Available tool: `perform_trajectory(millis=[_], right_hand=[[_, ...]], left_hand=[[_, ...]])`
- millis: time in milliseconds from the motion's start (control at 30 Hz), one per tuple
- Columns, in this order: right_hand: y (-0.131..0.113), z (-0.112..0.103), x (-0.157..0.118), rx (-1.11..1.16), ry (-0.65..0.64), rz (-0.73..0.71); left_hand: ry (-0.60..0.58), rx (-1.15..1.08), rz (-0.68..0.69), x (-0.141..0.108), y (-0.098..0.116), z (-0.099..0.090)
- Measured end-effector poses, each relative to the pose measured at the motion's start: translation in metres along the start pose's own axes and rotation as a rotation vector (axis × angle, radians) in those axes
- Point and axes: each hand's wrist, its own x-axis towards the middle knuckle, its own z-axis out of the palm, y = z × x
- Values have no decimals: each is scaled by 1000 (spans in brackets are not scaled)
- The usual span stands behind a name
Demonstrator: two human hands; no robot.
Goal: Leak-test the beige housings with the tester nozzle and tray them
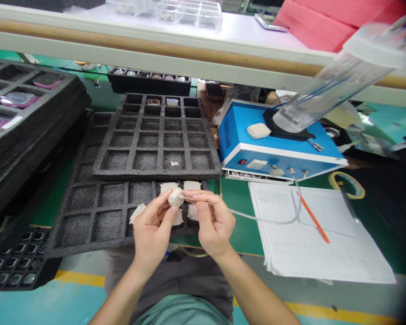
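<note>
Between the thumb and fingers of my left hand (153, 232) is a small off-white plastic casing (175, 197), tilted up. My right hand (217, 222) pinches the end of a clear thin tube (262, 220), its tip at the casing; whether it touches or enters it I cannot tell. From there the tube curves right to the front of a blue box-shaped machine (284, 155). Several similar off-white casings (191, 185) lie around my hands on a dark foam tray (110, 246), some partly hidden by my fingers.
Another foam tray (149, 173) lies behind, with a small white label piece in one compartment. Stacked foam trays (37, 131) stand left. On the machine are an off-white casing (258, 131) and a clear cylinder (328, 85). Papers (291, 253), an orange pen (313, 217) and tape (347, 185) lie right.
</note>
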Motion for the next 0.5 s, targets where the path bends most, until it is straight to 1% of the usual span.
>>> perform_trajectory(millis=[333, 500], right_hand=[[1, -1, -1, 22, -12, 6], [2, 0, 2, -13, -17, 7]], left_hand=[[4, -12, 10, 0, -1, -1], [9, 5, 0, 2, -1, -2]])
